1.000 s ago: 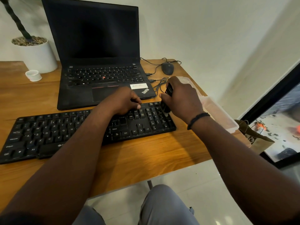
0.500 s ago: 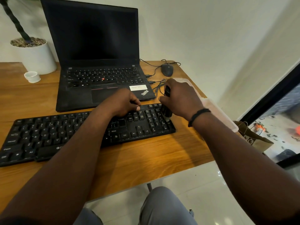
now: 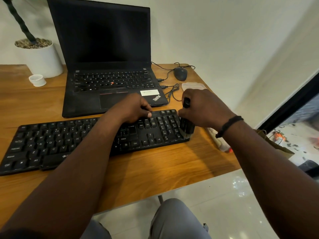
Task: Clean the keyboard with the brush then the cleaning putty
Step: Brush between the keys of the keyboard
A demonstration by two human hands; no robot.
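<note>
A black full-size keyboard point(image 3: 51, 144) lies across the wooden desk in front of the laptop. My right hand point(image 3: 203, 107) grips a black brush point(image 3: 186, 125); its bristles press on the number pad at the keyboard's right end. My left hand point(image 3: 133, 107) rests on the keyboard's upper edge near the navigation keys, fingers curled, holding the keyboard down. A clear plastic container point(image 3: 193, 85) lies at the desk's right side, mostly hidden behind my right hand and wrist. I cannot see any putty.
An open black laptop point(image 3: 107, 80) stands behind the keyboard. A wired mouse point(image 3: 180, 73) and its cables lie to its right. A white plant pot point(image 3: 41, 57) and a small white cup point(image 3: 37, 80) sit at the back left. The desk edge point(image 3: 224, 171) runs near my right arm.
My right hand has drawn the brush down the number pad toward the keyboard's front right corner. My left hand has stayed in place.
</note>
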